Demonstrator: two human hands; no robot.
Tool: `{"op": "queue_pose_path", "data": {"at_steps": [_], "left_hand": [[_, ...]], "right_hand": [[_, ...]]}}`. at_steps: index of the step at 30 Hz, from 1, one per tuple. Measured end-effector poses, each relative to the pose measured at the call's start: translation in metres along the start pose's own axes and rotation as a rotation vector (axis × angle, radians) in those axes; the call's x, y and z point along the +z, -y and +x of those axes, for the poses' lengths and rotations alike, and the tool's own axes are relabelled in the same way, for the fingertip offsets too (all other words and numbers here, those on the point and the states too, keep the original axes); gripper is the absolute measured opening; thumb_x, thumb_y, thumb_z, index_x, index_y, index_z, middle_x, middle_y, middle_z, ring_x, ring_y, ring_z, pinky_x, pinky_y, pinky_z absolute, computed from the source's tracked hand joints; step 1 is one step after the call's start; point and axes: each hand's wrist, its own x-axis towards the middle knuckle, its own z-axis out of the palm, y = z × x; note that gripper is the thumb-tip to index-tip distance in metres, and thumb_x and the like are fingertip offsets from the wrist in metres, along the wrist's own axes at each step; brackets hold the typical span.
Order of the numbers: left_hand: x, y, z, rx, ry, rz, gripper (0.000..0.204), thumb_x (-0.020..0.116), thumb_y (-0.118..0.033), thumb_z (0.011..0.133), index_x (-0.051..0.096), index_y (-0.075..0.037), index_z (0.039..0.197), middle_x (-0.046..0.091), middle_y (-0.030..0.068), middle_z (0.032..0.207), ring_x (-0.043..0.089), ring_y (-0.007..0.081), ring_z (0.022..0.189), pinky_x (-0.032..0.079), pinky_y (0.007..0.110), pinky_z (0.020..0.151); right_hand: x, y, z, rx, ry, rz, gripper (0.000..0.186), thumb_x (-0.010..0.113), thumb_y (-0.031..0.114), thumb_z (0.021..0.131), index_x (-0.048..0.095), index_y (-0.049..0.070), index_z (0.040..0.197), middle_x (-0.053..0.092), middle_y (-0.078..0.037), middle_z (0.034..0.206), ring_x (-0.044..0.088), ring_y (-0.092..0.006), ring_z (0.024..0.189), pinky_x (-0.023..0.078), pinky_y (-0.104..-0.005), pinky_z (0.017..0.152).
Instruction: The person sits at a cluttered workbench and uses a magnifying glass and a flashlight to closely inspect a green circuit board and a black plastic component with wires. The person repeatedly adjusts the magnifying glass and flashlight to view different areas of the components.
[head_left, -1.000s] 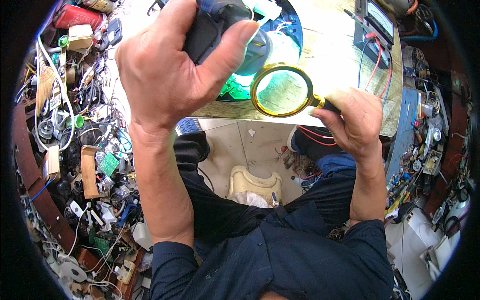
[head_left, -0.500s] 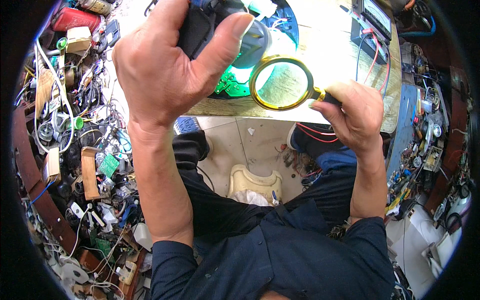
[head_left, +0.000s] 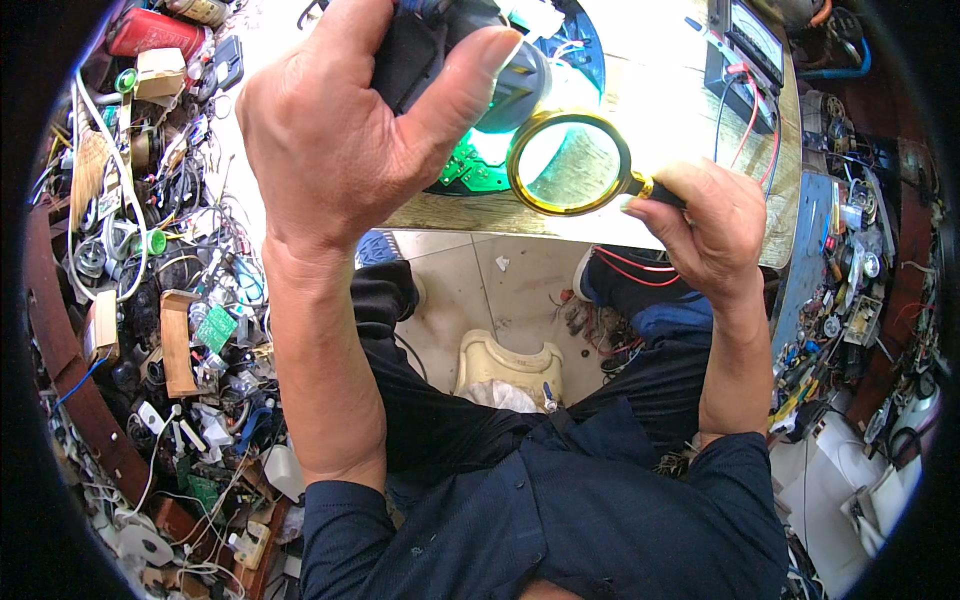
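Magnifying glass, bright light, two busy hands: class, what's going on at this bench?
A person is working bare-handed at a wooden bench. The left hand holds a dark device with a grey round end above a green circuit board. The right hand holds a magnifying glass by its handle, beside the board near the bench's front edge. A needle meter stands farther back on the right.

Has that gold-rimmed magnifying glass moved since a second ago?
Yes, slightly: judged against the table's near edge, the magnifying glass in the right hand now appears a little farther up the picture.
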Motion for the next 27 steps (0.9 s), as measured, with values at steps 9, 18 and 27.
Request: {"op": "queue_pose_path", "data": {"at_steps": [9,18,27], "left_hand": [[-0.0002,-0.0003,0.0000,-0.014,0.003,-0.010,0.039,0.079,-0.042,0.097,0.073,-0.004,0.100,0.068,0.0021,0.070,0.061,0.0088,0.061,0.049,0.025,0.060],[0.0004,-0.0016,0.0008,0.002,-0.004,0.006,0.039,0.079,-0.042,0.096,0.072,-0.004,0.096,0.068,0.0031,0.070,0.060,0.0092,0.061,0.049,0.025,0.059],[-0.0041,-0.0008,0.0007,-0.001,0.016,0.022,0.038,0.080,-0.041,0.095,0.072,-0.004,0.096,0.068,0.0037,0.070,0.059,0.0089,0.061,0.048,0.025,0.059]], "right_hand": [[0.0007,-0.0010,-0.0013,-0.012,0.015,0.002,0.031,0.089,0.018,0.078,0.070,0.003,0.097,0.065,-0.008,0.074,0.063,-0.0244,0.059,0.046,-0.0353,0.052],[0.0005,0.0015,0.0003,-0.014,0.012,-0.016,0.030,0.090,0.020,0.077,0.071,0.004,0.095,0.066,-0.007,0.074,0.064,-0.0236,0.059,0.047,-0.0351,0.052],[0.0016,0.0020,0.0004,-0.014,0.019,-0.005,0.031,0.090,0.020,0.077,0.072,0.003,0.096,0.067,-0.007,0.075,0.065,-0.0232,0.060,0.048,-0.0344,0.052]]}}
